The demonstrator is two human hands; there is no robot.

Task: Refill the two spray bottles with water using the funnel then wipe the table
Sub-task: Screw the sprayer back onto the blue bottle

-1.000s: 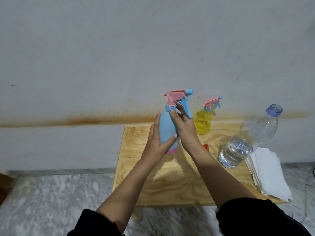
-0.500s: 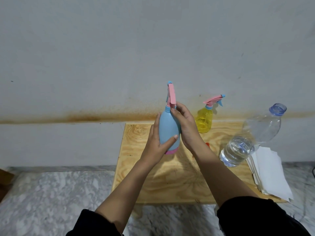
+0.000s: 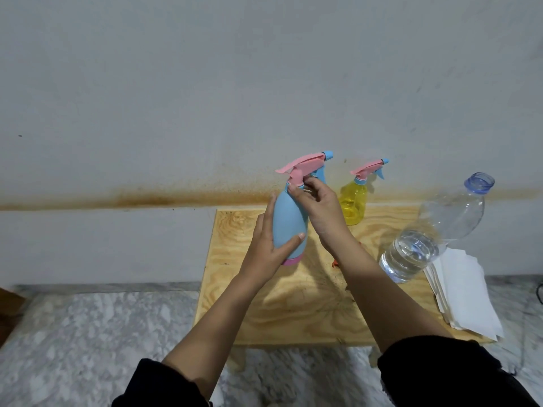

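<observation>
1. Left hand (image 3: pixel 271 249): wrapped round the lower body of the blue bottle (image 3: pixel 289 218), thumb across the front, fingers behind. This grip braces the body so that it does not turn with the top. The bottle is upright over the left part of the tabletop (image 3: pixel 293 315). Whether its pink base rests on the wood or is held just above it cannot be told.

2. Spray head (image 3: pixel 305 165): pink, nozzle pointing right, seated on the blue bottle's neck.

3. Right hand (image 3: pixel 321 208): fingertips pinch the collar just under the spray head. The placement suits unscrewing. Judged step: removing the head to open the neck for filling.

4. Orange piece (image 3: pixel 334 262): lies on the tabletop, mostly hidden by the right forearm. Probably the funnel; not confirmed.

5. Yellow bottle (image 3: pixel 354 207): stands at the back edge near the wall, head fitted, clear of the working area. Refilling not yet begun.

6. Water bottle (image 3: pixel 423 245): clear, partly full, mouth apparently uncapped, within reach of the right hand for pouring.

7. Paper stack (image 3: pixel 467 295): white sheets at the right edge, overhanging it slightly, just beside the water bottle. Presumably reserved for wiping.
</observation>
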